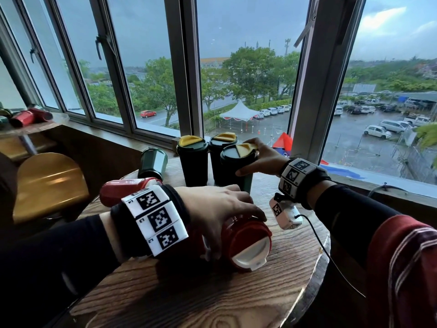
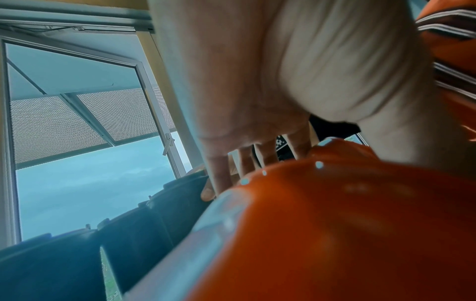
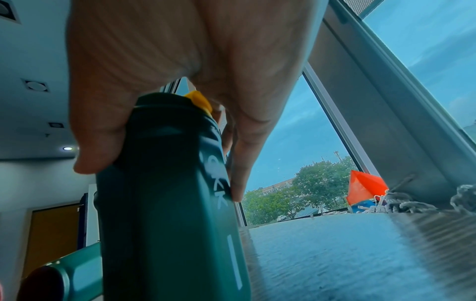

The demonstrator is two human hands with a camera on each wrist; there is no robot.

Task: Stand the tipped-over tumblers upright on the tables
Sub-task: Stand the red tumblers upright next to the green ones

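On the round table (image 1: 295,256) six tumblers show: from the left, one green tumbler (image 1: 152,163) and two red ones lying tipped, then three dark ones upright. The left grip (image 1: 212,209) curls over the near red tumbler (image 1: 246,242). The right grip (image 1: 262,157) clasps the nearest dark tumbler (image 1: 236,166). Only the right wrist view shows its lettering. Two more red tumblers (image 1: 30,117) lie on the far-left table.

green tumbler (image 1: 238,166): yellow flap | red tumbler (image 1: 246,242): white lid
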